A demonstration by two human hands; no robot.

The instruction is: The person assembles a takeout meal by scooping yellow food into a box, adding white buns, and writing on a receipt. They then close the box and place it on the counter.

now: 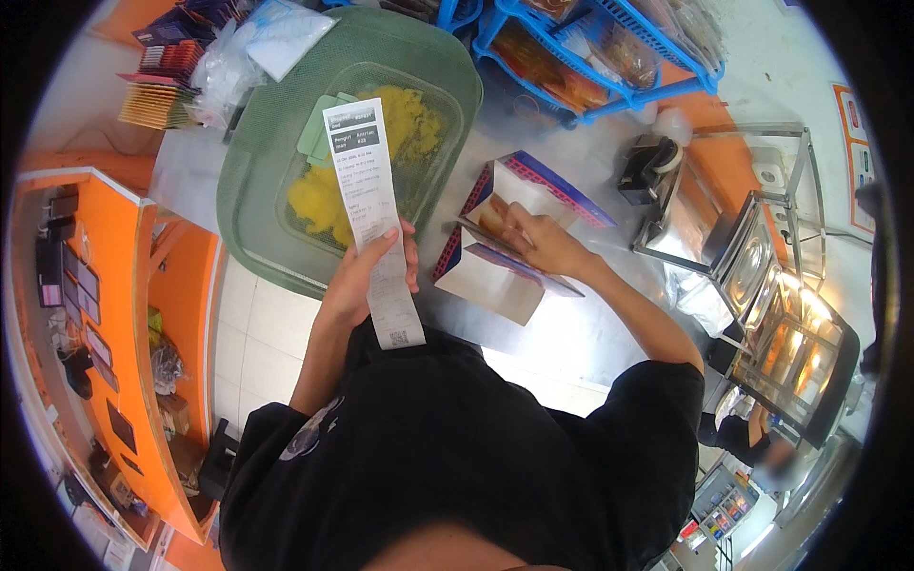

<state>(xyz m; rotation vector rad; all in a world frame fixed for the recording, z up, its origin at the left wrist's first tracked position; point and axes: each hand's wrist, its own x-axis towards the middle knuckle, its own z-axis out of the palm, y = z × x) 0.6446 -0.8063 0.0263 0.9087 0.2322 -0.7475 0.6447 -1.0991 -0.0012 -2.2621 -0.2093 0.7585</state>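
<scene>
A long white printed receipt (367, 190) hangs upright in my left hand (362, 271), pinched between thumb and fingers near its lower half. To its right, an open paper food box (495, 285) with a white inside and a purple and pink patterned outside stands on the metal table, its flaps spread. My right hand (547, 246) reaches into the box with curled fingers. Something brown (492, 215) shows in the box by the fingertips; whatever the fingers grip is hidden.
A green lidded tub (257, 181) with yellow contents stands behind the receipt. Blue plastic baskets (609, 95) of packed goods line the back. Stacked packets (157, 100) are at far left, a tape dispenser (652, 167) at right, beside a metal-framed glass case (781, 352). Another person (747, 438) is at far right.
</scene>
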